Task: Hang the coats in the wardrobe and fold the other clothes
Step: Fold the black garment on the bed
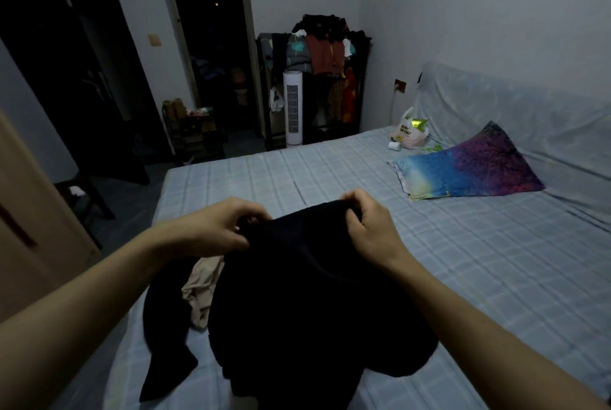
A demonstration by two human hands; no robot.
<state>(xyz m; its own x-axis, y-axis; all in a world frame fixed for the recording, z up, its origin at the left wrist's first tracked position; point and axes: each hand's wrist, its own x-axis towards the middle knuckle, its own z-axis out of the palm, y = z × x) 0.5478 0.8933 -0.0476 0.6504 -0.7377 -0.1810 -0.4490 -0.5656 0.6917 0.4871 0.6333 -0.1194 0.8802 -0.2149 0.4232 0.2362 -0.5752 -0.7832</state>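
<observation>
black garment [297,304] reads as one dark mass in the dim room; seams and type not discernible, lower hem cut off by frame bottom. it partly covers a beige garment [203,287] on the bed [463,261]. bed's near left edge lies just beside the clothes; broad open sheet to the right, up to the pillow [469,168]. left hand [215,228] and right hand [367,224] reach forward, fingers curled and pinching the garment's top edge, lifting it above the sheet.
</observation>
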